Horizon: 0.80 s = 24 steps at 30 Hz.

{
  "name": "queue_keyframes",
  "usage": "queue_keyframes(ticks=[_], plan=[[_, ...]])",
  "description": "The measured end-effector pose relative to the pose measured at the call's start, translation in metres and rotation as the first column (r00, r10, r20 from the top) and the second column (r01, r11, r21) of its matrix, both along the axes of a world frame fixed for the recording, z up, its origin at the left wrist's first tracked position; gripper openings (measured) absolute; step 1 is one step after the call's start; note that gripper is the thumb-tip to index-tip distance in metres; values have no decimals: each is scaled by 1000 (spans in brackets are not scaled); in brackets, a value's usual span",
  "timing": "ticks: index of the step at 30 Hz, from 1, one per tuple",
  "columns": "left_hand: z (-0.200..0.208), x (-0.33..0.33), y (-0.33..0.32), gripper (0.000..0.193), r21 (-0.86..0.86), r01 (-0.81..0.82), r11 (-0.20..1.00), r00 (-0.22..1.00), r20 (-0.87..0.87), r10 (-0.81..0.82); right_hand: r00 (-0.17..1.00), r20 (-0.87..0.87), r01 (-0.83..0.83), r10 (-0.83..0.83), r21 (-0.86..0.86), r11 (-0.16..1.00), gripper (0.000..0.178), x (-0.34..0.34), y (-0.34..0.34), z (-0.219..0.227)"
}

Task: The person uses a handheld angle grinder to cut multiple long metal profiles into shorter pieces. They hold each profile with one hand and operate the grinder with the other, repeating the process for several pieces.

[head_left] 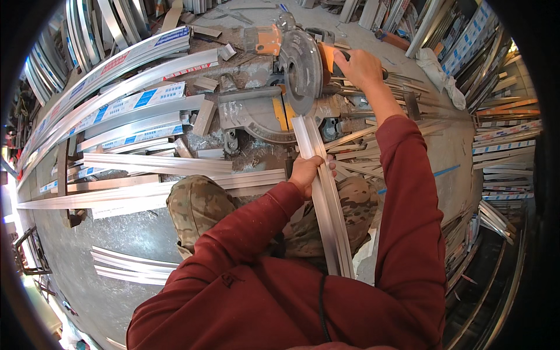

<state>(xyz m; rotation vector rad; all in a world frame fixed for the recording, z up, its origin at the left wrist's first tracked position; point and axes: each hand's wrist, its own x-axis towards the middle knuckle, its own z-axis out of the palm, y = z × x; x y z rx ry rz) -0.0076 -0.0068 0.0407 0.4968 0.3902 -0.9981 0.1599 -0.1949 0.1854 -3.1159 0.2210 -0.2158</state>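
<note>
My left hand [305, 175] is wrapped around a long silvery metal profile [331, 224], its thumb on top and fingertips showing at the far side. The profile runs from beside my body, between my knees, to the front of a mitre saw. Its far end lies at the yellow insert [279, 114] of the saw's round base [248, 119], just below the grey blade guard [302, 73]. Up at the right of the saw head, my right hand [363, 69] grips the saw handle [339, 60], which is orange and black. The blade's cutting edge is mostly hidden by the guard.
Long metal profiles [140, 114], some with printed film, lie stacked left of the saw. Shorter offcuts [203, 118] sit beside the base. Thin strips [364, 149] cover the floor to its right. More profiles [504, 146] are piled along the right side.
</note>
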Motion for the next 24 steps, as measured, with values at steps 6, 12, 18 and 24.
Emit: queue_keyframes(ticks=[6,12,18,24], plan=[[5,1,1,27,-10,-3,1000,1000,16,4,1000,22,-7,8,-31,1000,65,-2,0,-3],[11,3,4,19,30,36,999,999,17,-36,1000,29,-8,9,-13,1000,65,-5,0,-4],[6,2,2,18,37,32,999,999,24,-33,1000,6,20,-20,-12,1000,63,-5,0,-6],[-3,2,-1,21,39,20,999,998,60,-22,1000,13,17,-17,-18,1000,63,-6,0,-7]])
